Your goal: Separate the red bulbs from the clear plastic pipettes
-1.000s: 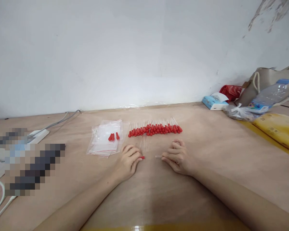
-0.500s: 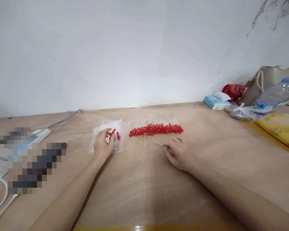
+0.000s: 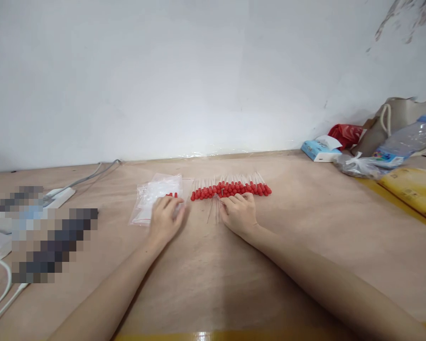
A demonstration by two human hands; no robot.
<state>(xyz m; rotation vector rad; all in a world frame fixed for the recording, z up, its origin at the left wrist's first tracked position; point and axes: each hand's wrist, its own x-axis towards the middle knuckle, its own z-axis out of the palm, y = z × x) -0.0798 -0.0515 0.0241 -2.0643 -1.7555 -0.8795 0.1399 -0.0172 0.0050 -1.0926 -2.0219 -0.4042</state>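
Left hand (image 3: 166,217) at the bags (image 3: 141,208), right hand (image 3: 239,213) at the tubes (image 3: 213,212)

At the frame's centre, rounded red bulbs (image 3: 230,190) lie in a dense row, slender clear stems pointing up the frame. The tubes, thin and bare, fan out just below. Left of centre, the left hand is half curled, thumb apart from the fingers; whether it holds anything cannot be told. Beyond its knuckles, only the tops of two loose bulbs (image 3: 175,195) show on the smooth, clear plastic. The right hand bends at the row's lower edge, hiding part of it; whether its fingers grip a tube is unclear. Pixel blocks obscure items at lower left; the right edge cuts off a fabric bag (image 3: 399,113).
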